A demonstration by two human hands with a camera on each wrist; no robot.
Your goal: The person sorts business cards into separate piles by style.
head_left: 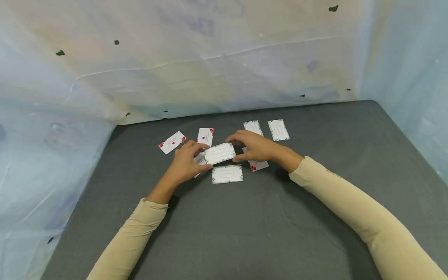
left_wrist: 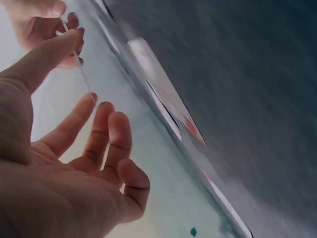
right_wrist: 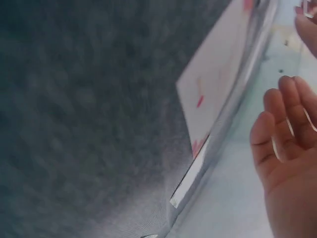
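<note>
Both hands pinch one card (head_left: 220, 153) above the bench (head_left: 315, 217): left hand (head_left: 185, 165) at its left edge, right hand (head_left: 253, 147) at its right. Likely light, thin, bendy; best held by the edges.

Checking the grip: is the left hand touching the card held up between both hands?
Touching. The head view shows the left hand pinching the raised card at its left edge.

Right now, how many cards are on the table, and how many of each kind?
Green-edged cards: 4, counting the one pinched between the left hand and the right hand
Red-flower cards: 3
Card half hidden under the left hand, kind unclear: 1
Total: 8 cards
</note>
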